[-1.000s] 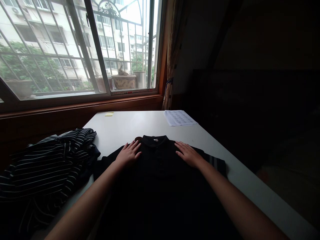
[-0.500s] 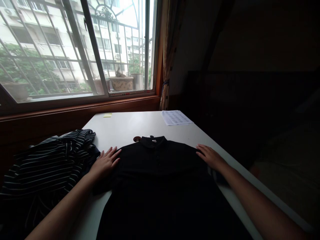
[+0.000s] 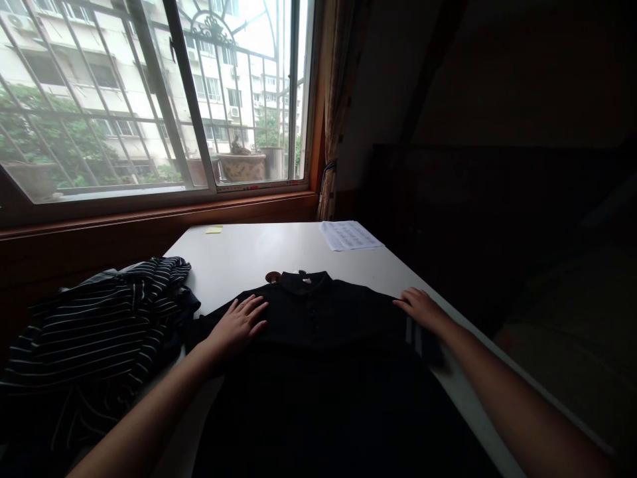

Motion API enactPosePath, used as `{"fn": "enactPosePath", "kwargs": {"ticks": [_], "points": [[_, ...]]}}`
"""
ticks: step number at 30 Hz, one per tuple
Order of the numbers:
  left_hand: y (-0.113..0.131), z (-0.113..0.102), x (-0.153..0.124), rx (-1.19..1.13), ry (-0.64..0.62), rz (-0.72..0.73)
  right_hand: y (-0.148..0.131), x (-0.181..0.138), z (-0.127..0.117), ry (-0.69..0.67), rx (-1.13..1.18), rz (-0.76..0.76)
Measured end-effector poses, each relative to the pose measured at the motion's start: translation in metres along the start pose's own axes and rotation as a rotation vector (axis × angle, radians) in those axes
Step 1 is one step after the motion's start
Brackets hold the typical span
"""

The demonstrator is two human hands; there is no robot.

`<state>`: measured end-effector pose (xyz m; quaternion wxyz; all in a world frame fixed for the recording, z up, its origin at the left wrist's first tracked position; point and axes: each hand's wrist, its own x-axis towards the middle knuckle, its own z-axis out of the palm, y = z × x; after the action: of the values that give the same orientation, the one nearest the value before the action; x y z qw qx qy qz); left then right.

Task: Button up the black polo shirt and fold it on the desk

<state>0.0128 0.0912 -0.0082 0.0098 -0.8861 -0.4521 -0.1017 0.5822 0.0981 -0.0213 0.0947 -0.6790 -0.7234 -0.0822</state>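
Note:
A black polo shirt [image 3: 318, 385] lies spread front up on the white table, its buttoned collar toward the far side. My left hand [image 3: 240, 323] rests flat on the shirt's shoulder, fingers stretched out and slightly apart. At the opposite shoulder, my right hand [image 3: 421, 309] has its thumb and fingers closed on the upper edge of the sleeve. Pale stripes show on that sleeve just below the hand. A round brown object [image 3: 273, 277] sits beside the collar; its kind is unclear.
A heap of striped dark clothing [image 3: 99, 325] lies at the left. On the white table [image 3: 249, 245] are a yellow sticky note [image 3: 214, 230] and printed sheets [image 3: 351, 236]. Behind stands a barred window with a tied curtain [image 3: 328, 179]. The right side is very dark.
My left hand has slid right, further onto the shirt. My right hand has shifted slightly right, its fingers drawing in on the sleeve edge, and more of the striped sleeve shows.

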Motion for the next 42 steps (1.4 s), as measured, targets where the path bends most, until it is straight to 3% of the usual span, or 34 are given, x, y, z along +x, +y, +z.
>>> {"fn": "enactPosePath", "kwargs": {"ticks": [7,11,16,20,23,35,42], "points": [[-0.019,0.006,0.021,0.026,-0.034,-0.061,-0.017,0.02,0.0,0.036,-0.072,0.118],[-0.023,0.004,0.03,0.059,0.002,-0.08,-0.042,0.032,-0.011,0.097,-0.093,0.163],[-0.004,0.002,0.042,0.116,0.103,-0.153,-0.11,0.051,-0.018,0.164,-0.018,0.007],[0.021,0.009,0.055,0.143,0.168,-0.198,-0.171,0.059,-0.004,0.1,0.089,-0.206],[0.026,0.018,0.066,0.149,0.19,-0.208,-0.199,0.063,0.011,0.079,0.123,-0.214],[-0.024,0.03,0.098,0.201,0.12,-0.114,-0.215,0.116,0.038,-0.022,0.169,-0.11],[-0.048,0.031,0.12,0.219,0.089,-0.15,-0.218,0.149,0.047,-0.089,0.178,-0.093]]}}
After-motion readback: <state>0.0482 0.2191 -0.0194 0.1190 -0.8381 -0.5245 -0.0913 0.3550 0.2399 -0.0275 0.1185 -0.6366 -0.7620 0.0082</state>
